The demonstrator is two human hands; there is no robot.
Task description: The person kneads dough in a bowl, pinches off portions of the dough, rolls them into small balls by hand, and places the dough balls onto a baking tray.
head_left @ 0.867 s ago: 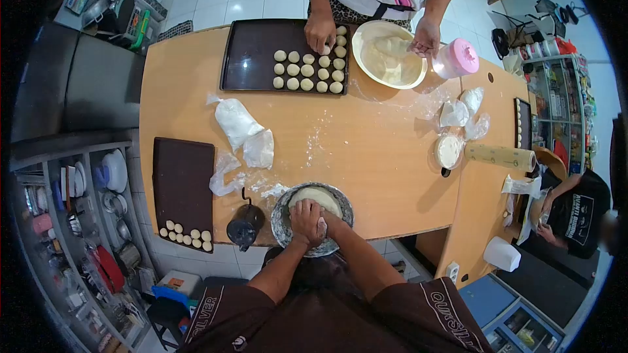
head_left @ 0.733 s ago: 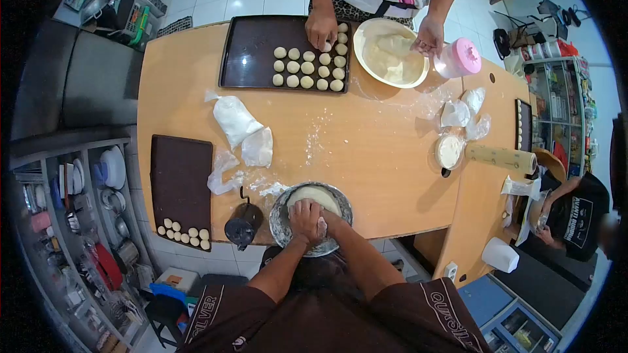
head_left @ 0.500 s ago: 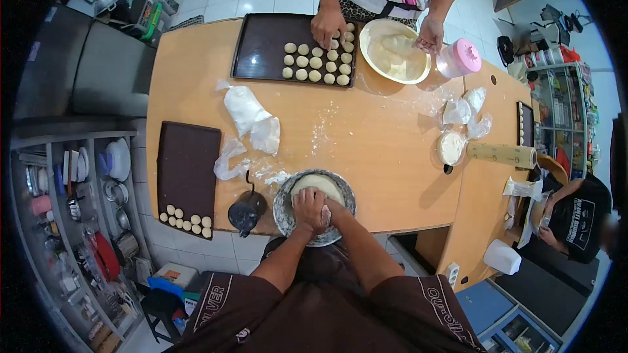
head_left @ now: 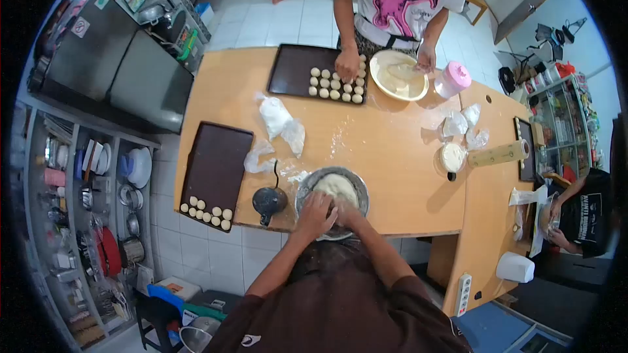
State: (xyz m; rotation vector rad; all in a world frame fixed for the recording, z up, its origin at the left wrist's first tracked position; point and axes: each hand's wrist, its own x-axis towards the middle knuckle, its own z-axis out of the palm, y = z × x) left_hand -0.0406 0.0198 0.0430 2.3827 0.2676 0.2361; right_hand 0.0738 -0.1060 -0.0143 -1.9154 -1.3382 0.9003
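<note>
As the dough (head_left: 337, 185) is sitting in a bowl (head_left: 364, 191) on the worktop (head_left: 405, 183), the left hand (head_left: 316, 214) and right hand (head_left: 347, 214) are resting side by side at its near edge. The dough is mostly lying ahead of the left fingers (head_left: 320, 201), which are pointing forward, loosely bent; how the right ones are standing, and whether either hand is gripping, I cannot tell.
</note>
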